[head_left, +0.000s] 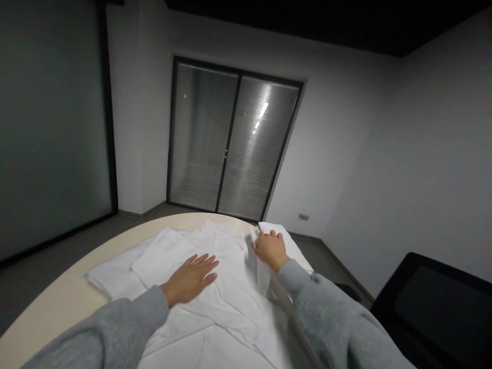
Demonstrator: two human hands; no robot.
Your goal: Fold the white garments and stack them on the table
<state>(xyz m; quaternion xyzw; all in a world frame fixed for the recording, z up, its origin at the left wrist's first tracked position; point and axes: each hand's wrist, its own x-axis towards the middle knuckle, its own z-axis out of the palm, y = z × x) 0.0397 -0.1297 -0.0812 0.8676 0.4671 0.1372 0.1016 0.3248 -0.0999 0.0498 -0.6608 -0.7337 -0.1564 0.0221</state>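
A white shirt (226, 287) lies spread over the round table, its collar end toward the far edge and creases across its front. My left hand (192, 279) rests flat on it, palm down with the fingers stretched out. Near the table's right edge, my right hand (271, 249) has its fingers curled closed on white fabric, which looks like the side or sleeve of the shirt. More white cloth (294, 248) shows just beyond and right of that hand. The fingertips of the right hand are partly hidden.
The pale round table (82, 287) curves away on the left. A black mesh-backed chair (438, 307) stands close on the right. Behind are a glass double door with blinds (230, 143), a grey wall with a socket (303, 217), and a frosted glass panel (54, 128).
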